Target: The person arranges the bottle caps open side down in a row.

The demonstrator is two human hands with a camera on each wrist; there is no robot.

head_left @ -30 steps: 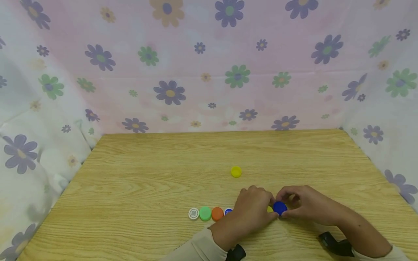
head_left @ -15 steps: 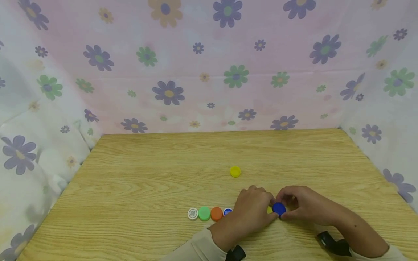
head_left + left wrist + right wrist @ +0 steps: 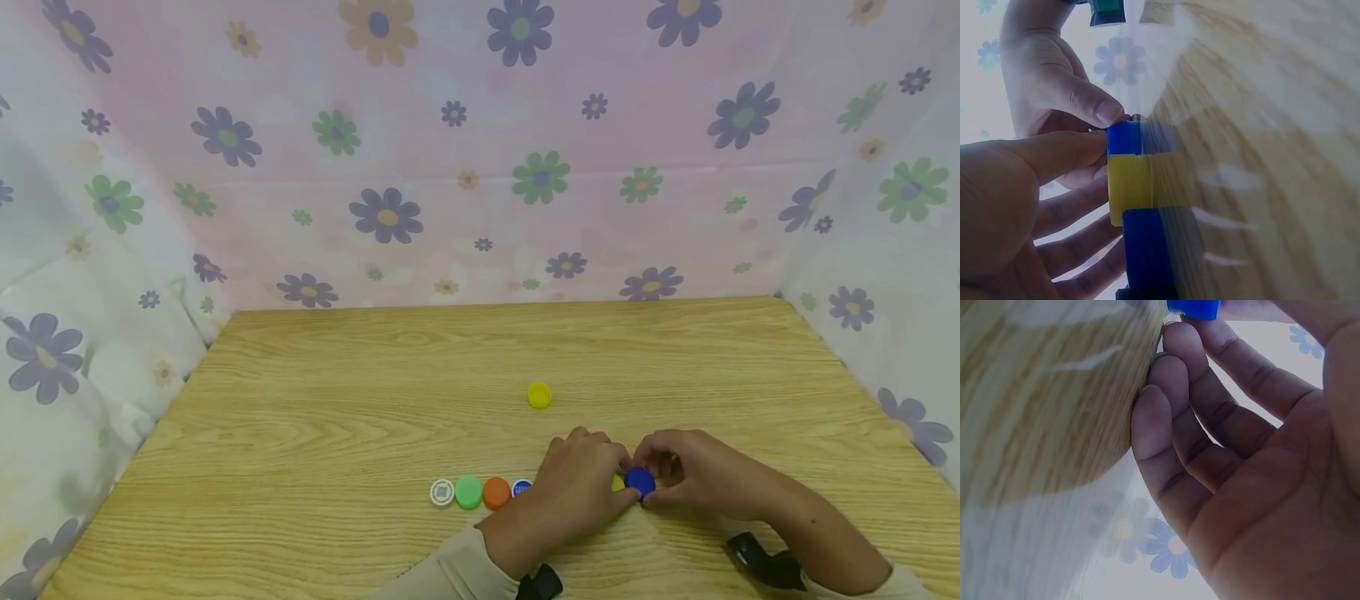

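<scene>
A dark blue bottle cap (image 3: 641,482) ends the right side of a row of caps lying flat on the table. My right hand (image 3: 705,473) pinches this cap between thumb and forefinger, its other fingers curled with their tips near the wood. My left hand (image 3: 576,485) arches over the row, thumb and forefinger on the same cap's left side. Against it stands a yellow cap (image 3: 1130,189), partly covered by the left hand; another blue cap (image 3: 1146,250) follows in the left wrist view. Only the blue cap's edge (image 3: 1194,307) shows in the right wrist view.
Leftward the row goes on with a blue-and-white cap (image 3: 522,489), an orange cap (image 3: 497,493), a green cap (image 3: 468,492) and a white cap (image 3: 442,492). A separate yellow cap (image 3: 539,396) lies farther back. Flowered cloth (image 3: 420,150) walls the wooden table (image 3: 337,400).
Both hands keep their places at the blue cap, and the caps stay in their row. The head view has only shifted very slightly.
</scene>
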